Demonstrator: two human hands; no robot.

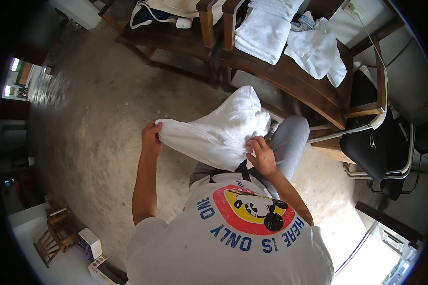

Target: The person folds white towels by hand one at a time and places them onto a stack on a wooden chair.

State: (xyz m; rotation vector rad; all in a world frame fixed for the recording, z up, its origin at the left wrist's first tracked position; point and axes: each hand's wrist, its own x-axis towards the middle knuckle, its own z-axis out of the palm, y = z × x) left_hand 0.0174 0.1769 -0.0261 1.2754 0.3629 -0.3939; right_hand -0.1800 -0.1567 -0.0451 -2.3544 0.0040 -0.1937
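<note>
Fingers (257, 142) of right hand (265, 159) pinch the towel (223, 123) at its near right edge; those of left hand (150, 138) pinch its left end, fingertips partly hidden. Towel stretched between hands, over the lap, hiding part of the legs. Folded stack (264, 35) on chair (314, 92), cut off above. Bag (211, 5) likewise cut off; contents not discernible. Box (96, 271), lower left: inside too dark to read.

Floor (104, 123): daylight glares at your lower right
Left side: dim to you
Edges: your view bends, corners black
</note>
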